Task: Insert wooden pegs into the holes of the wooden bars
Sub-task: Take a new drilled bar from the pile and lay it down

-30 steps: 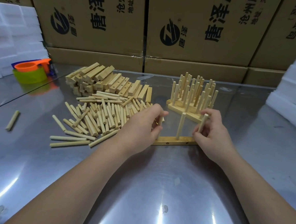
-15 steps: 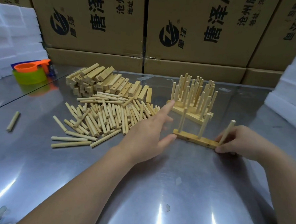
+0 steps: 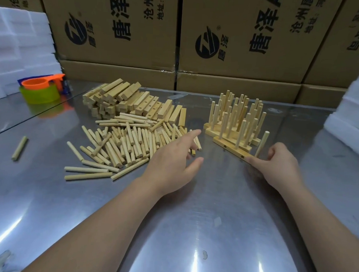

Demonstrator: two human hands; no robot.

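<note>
Cartons (image 3: 117,28), tops cut off, back the steel table (image 3: 190,230). Loose pegs (image 3: 128,145) lie at eleven o'clock; the left hand (image 3: 173,162) hovers there, fingers spread, empty. At one o'clock the right hand (image 3: 277,166) pinches the bar (image 3: 232,148), hiding its near end.

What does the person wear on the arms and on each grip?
Nothing is worn that shows. The left forearm and the right forearm are bare down to the picture's edge, with no sleeve in view. The left grip and the right grip have no gloves, and no ring, watch or bracelet shows.
</note>
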